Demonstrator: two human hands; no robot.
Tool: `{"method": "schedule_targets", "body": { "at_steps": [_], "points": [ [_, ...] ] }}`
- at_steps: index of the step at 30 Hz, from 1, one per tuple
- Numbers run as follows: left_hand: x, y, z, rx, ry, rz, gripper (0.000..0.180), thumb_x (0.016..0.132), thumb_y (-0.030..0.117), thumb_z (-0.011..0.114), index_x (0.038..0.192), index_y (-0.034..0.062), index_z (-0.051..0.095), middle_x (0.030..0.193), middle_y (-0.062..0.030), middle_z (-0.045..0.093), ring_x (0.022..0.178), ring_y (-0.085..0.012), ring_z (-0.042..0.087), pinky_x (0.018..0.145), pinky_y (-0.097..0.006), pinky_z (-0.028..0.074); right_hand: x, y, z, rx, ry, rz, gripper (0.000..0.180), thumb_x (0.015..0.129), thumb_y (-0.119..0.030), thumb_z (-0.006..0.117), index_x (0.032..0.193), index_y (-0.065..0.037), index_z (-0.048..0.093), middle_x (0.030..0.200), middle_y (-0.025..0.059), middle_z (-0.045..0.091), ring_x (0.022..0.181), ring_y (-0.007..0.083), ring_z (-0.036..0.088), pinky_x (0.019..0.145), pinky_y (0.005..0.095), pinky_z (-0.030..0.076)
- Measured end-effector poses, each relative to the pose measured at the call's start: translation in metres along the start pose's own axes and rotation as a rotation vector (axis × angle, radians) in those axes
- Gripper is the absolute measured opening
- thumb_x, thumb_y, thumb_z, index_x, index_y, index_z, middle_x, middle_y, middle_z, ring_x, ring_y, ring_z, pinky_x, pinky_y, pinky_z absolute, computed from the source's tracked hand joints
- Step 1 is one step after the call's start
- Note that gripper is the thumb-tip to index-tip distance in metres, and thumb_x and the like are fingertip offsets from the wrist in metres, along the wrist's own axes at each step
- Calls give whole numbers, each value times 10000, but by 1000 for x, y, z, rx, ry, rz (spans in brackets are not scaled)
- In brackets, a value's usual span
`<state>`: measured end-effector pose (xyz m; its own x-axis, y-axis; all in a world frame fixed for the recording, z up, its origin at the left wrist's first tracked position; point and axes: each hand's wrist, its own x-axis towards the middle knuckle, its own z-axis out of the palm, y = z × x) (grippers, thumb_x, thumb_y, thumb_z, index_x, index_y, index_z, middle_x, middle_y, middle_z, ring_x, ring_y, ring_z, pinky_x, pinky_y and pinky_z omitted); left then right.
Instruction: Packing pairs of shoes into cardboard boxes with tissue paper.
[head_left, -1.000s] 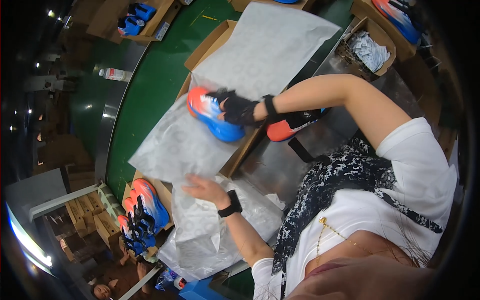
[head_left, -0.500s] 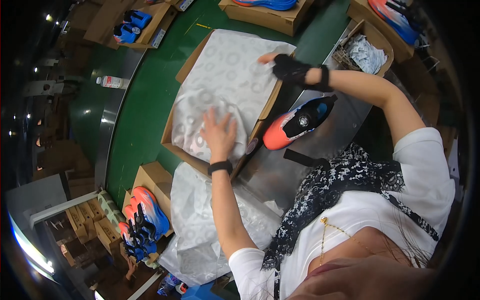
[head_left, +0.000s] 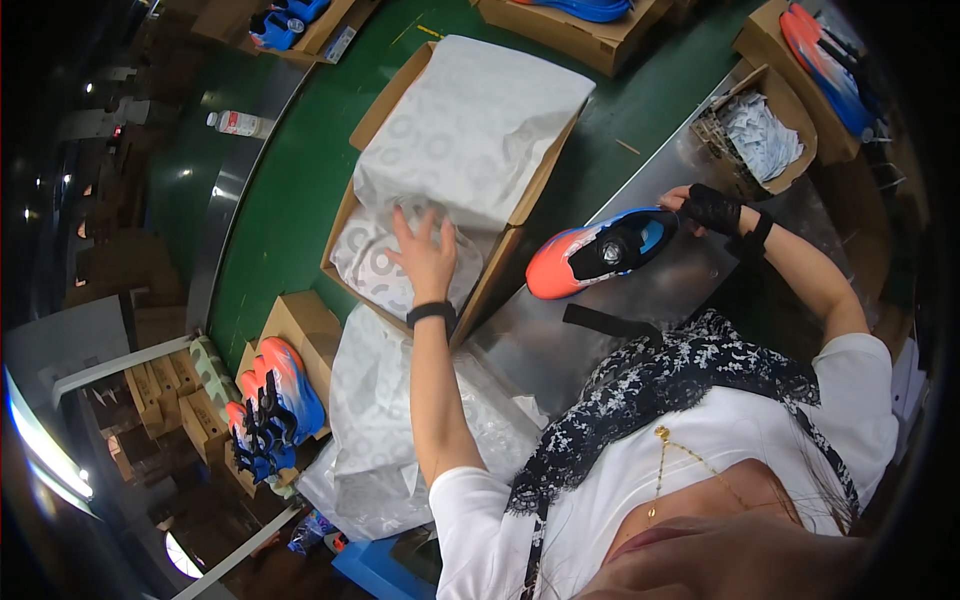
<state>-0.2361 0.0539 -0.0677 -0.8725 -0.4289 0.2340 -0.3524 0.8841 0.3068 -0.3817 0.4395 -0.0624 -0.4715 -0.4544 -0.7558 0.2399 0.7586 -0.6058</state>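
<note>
My left hand (head_left: 424, 258) rests with fingers spread on patterned white tissue paper (head_left: 465, 135) in an open cardboard shoebox (head_left: 490, 282). The paper bulges under the palm, and what it covers is hidden. Right of the box, an orange and blue shoe (head_left: 572, 262) with a round dial on top lies on a metal surface, toe to the left. My right hand (head_left: 705, 208), in a black fingerless glove, has its fingers closed around the shoe's heel.
A carton of crumpled paper (head_left: 765, 135) stands at the right. Several boxed shoes surround the green table (head_left: 290, 190), including a group (head_left: 285, 390) at lower left. A plastic bottle (head_left: 238, 123) lies at the left rim. Loose white sheets (head_left: 385, 430) lie beside my left arm.
My right hand has left the tissue paper's edge and moved right and down to the shoe's heel. My left hand stays on the paper, slightly shifted.
</note>
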Motion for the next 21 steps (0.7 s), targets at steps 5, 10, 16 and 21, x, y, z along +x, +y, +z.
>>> {"method": "schedule_targets", "body": {
  "at_steps": [5, 10, 16, 21],
  "points": [
    [-52, 70, -55, -618, -356, 158, 619, 612, 308, 725, 1098, 19, 473, 1171, -186, 436, 1078, -327, 427, 876, -345, 365, 54, 34, 4, -242, -48, -755, 485, 806, -440, 458, 1116, -69, 503, 820, 66, 555, 644, 112, 526, 500, 219, 459],
    [-92, 91, -35, -881, -411, 3, 794, 585, 272, 761, 1191, -14, 336, 1104, -169, 476, 1023, -270, 486, 787, -331, 444, 0, -103, 48, 105, -401, -189, 442, 797, -484, 456, 895, -73, 585, 554, 21, 484, 433, 85, 426, 382, 192, 306],
    [-57, 51, -77, -1277, -88, -929, 426, 831, 278, 525, 1129, -1, 404, 1061, -103, 492, 910, -179, 518, 745, -286, 451, 24, -142, 67, 229, -458, -263, 523, 816, -483, 449, 1053, -18, 491, 761, 110, 572, 433, 68, 364, 403, 232, 339],
    [6, 1, -44, -1763, 127, -798, 490, 880, 412, 349, 1179, 24, 379, 1166, -102, 459, 1049, -236, 462, 890, -372, 377, 83, -150, 84, 705, -181, 107, 337, 762, -383, 584, 802, -60, 497, 637, 58, 497, 433, 59, 345, 367, 190, 287]
  ]
}}
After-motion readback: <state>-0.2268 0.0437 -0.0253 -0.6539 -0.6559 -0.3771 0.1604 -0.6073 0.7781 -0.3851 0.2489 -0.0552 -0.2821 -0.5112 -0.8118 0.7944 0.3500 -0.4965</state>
